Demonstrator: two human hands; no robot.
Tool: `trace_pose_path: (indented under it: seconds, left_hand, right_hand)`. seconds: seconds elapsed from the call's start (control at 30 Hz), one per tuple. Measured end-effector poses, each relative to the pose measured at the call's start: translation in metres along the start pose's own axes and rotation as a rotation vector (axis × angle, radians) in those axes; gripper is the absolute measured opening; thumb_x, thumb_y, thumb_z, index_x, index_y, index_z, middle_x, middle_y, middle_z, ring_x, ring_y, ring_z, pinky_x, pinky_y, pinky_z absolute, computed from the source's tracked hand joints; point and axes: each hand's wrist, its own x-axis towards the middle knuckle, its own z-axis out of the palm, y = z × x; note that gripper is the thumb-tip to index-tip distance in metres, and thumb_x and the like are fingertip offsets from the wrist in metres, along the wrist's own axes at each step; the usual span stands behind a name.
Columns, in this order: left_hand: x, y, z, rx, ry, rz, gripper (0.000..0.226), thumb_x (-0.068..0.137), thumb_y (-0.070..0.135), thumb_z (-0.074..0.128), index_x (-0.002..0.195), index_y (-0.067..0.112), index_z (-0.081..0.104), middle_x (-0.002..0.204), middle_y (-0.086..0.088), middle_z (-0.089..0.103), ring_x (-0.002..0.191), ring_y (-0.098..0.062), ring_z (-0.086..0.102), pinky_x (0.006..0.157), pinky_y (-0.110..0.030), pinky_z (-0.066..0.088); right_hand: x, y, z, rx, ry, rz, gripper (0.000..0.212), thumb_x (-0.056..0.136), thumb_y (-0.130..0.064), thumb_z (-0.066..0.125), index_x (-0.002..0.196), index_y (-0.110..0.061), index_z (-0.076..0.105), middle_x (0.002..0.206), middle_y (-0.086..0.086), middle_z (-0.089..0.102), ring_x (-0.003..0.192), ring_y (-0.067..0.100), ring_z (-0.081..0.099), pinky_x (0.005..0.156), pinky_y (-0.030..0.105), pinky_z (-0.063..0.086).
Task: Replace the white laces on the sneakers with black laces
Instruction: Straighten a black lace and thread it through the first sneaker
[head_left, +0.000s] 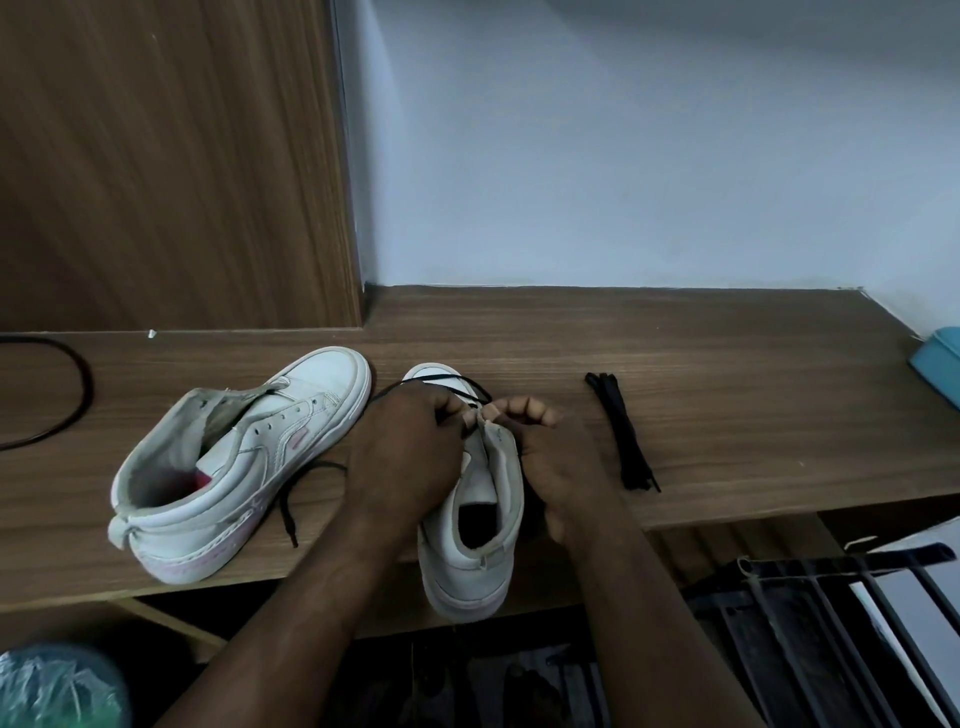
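Left grip (405, 452) covers near sneaker (483, 519) at eyelets & midfoot. Black lace (441, 382) runs under it, so where it threads, & whether fingertips pinch it, can't tell. Right grip (550, 457) hides that shoe's outer side w/ its palm. Black cable (78, 384) cut off by left edge. Blue obj (940, 364) cut by right edge, type unclear. Btm-left corner: blurred plastic-wrapped thing (57, 686), partly out of frame. Dark rack (831, 623) runs off btm-right. White speck (151, 334) on bench (701, 364) too small to ID. Under-bench area too dark to read.
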Motion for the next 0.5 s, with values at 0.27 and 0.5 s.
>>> trace_pose_path:
  seconds: [0.27,0.5]
  left_hand:
    - [0.006,-0.005,-0.003,-0.031,-0.018,0.066,0.018,0.093,0.028,0.072,0.079,0.017,0.078,0.080,0.003,0.071,0.077,-0.014,0.064,0.071,-0.033,0.046]
    - [0.001,-0.003,-0.007,0.081,0.020,0.125,0.017,0.092,0.028,0.070,0.077,0.021,0.074,0.084,0.002,0.070,0.080,-0.019,0.063,0.070,-0.031,0.044]
  right_hand:
    - [0.004,0.010,0.012,-0.127,0.090,-0.029,0.015,0.102,-0.025,0.064,0.097,-0.016,0.075,0.089,0.000,0.079,0.088,0.018,0.076,0.079,0.034,0.062]
    - [0.011,0.010,0.004,-0.046,0.411,0.061,0.024,0.107,-0.025,0.051,0.094,-0.015,0.069,0.092,0.009,0.075,0.089,0.026,0.073,0.079,0.043,0.060]
